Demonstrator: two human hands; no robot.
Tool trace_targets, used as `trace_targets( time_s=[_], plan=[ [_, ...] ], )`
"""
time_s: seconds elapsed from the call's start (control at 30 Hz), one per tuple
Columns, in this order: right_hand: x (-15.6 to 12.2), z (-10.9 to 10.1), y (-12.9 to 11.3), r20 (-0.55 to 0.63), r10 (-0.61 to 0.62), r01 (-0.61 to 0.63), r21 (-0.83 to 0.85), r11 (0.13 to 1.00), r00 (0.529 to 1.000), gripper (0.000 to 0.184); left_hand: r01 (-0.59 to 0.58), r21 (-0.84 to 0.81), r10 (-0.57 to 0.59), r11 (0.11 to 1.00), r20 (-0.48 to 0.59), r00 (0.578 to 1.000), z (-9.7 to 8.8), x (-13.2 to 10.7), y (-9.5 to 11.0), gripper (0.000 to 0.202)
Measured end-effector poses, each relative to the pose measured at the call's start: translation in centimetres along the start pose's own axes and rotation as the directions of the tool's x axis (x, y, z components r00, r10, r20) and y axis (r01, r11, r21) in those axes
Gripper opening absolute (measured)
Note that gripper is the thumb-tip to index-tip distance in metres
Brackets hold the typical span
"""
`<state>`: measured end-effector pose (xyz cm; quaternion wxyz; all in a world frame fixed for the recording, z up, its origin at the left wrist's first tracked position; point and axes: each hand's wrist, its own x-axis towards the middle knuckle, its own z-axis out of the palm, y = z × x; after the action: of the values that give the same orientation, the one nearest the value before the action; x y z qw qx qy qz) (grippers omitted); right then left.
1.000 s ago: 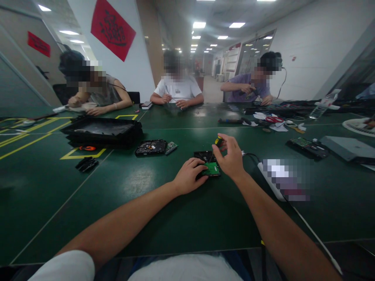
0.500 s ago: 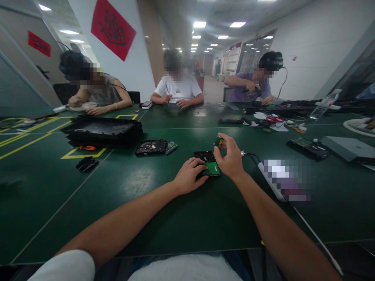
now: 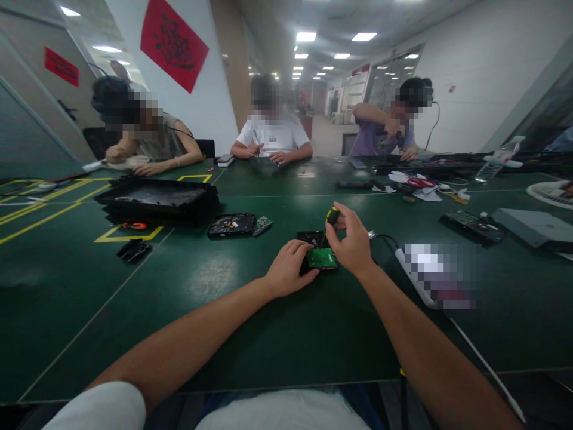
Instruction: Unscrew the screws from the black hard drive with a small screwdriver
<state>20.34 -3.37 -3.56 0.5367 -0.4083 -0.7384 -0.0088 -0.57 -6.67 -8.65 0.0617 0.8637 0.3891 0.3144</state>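
A small hard drive (image 3: 320,257) with a green circuit board on top lies on the green table (image 3: 250,334) in front of me. My left hand (image 3: 289,267) rests on its left edge, fingers curled around it. My right hand (image 3: 353,242) pinches a small screwdriver (image 3: 332,216) with a black and yellow handle. The screwdriver stands nearly upright, its tip down on the drive's far part.
A second opened hard drive (image 3: 231,225) and a loose green board (image 3: 262,224) lie to the left, behind them a stack of black trays (image 3: 156,200). A white power strip (image 3: 436,272) with a cable sits right. Three other people work at the far side. Tools and scissors (image 3: 418,182) lie further back.
My right hand's fingers have shifted slightly on the screwdriver handle, which stays over the drive. My left hand has not moved. The person at the far right has raised an arm.
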Motion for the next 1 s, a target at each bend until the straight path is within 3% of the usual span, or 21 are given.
trace_targets(
  time_s=[0.53,0.77,1.0],
  plan=[
    [0.10,-0.14,-0.06,0.001,-0.005,0.005,-0.013,1.000,1.000,0.046,-0.080,0.043,0.080,0.996,0.004,0.997,0.05,-0.14,-0.37,0.047],
    [-0.05,0.13,0.13,0.006,0.050,-0.050,0.069,0.996,0.999,0.051,-0.097,0.037,0.096,0.995,0.025,0.995,-0.16,-0.10,-0.15,0.045],
    [0.01,-0.02,0.11,0.021,0.002,-0.003,0.021,1.000,1.000,0.049,-0.123,0.052,0.121,0.991,0.037,0.992,0.26,-0.18,-0.63,0.043]
  ],
)
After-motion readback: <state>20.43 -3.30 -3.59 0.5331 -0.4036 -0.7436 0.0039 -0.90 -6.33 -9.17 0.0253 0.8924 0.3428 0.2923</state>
